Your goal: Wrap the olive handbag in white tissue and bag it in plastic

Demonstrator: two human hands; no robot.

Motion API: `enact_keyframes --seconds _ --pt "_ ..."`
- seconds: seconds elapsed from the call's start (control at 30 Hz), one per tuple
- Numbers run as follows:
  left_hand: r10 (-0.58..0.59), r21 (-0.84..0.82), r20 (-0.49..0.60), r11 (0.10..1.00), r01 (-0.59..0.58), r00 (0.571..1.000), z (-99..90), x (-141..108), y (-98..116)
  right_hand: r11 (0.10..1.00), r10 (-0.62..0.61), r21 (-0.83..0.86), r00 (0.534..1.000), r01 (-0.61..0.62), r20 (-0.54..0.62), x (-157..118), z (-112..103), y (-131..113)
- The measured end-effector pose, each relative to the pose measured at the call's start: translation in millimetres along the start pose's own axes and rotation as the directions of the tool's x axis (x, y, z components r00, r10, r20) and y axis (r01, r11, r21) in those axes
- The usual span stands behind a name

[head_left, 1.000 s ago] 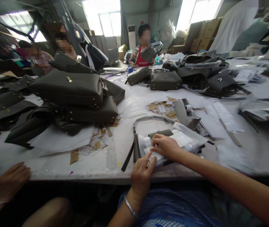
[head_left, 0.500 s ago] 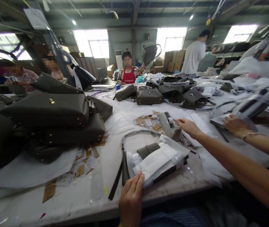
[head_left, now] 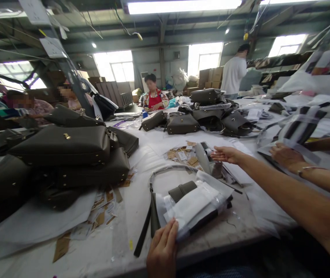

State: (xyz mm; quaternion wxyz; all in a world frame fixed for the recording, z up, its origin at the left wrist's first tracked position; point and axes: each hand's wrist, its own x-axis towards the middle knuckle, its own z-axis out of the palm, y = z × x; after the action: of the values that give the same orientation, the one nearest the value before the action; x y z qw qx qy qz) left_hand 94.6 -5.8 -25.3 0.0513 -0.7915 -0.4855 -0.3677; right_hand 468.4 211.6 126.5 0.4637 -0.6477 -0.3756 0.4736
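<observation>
A dark olive handbag [head_left: 182, 190], part wrapped in white sheet and clear plastic [head_left: 195, 202], lies in front of me with its plastic-covered strap looped behind it. My left hand [head_left: 162, 247] grips the near left corner of the wrapping, fingers together on top and thumb hidden. Beyond the bag stands a grey tape dispenser [head_left: 208, 164]. At its front, my right hand [head_left: 227, 154] has its fingers stretched out by the tape; any strip between them is too small to make out.
Dark handbags [head_left: 63, 144] are piled at left, more [head_left: 184, 123] at the back. Brown paper tags [head_left: 192, 159] lie behind the strap, others at left. A co-worker's hand [head_left: 288, 156] rests on a wrapped bag at right. Another person in a red apron [head_left: 154, 101] sits across the table.
My right hand has shifted slightly left, closer over the dispenser, and its fingers have straightened. The left hand stays on the wrapped bag. Across the table, the person has lowered a raised bag.
</observation>
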Motion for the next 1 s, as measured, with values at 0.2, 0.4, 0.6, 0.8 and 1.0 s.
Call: enact_keyframes --seconds 0.2,0.4,0.6,0.8,1.0 --pt "-0.019 0.001 0.042 1.000 0.019 0.999 -0.8 -1 1 0.999 0.039 0.007 0.999 -0.039 -0.013 -72 -15 19" --pt "-0.026 -0.007 0.025 1.000 0.026 0.999 -4.1 1 3 0.991 0.036 -0.126 0.996 -0.046 -0.082 -92 -27 68" --pt "-0.039 0.004 0.044 0.999 0.039 0.998 -4.6 0 4 0.954 -0.044 -0.299 0.991 0.005 -0.125 -63 -31 92" --pt "-0.046 -0.010 0.040 0.999 0.046 0.998 -5.0 0 5 0.852 -0.124 -0.523 0.982 0.030 -0.146 -47 -33 94" --pt "-0.028 -0.024 -0.023 0.999 0.027 0.999 -4.6 4 8 0.602 -0.356 -0.786 0.929 0.143 -0.104 -79 -56 88"
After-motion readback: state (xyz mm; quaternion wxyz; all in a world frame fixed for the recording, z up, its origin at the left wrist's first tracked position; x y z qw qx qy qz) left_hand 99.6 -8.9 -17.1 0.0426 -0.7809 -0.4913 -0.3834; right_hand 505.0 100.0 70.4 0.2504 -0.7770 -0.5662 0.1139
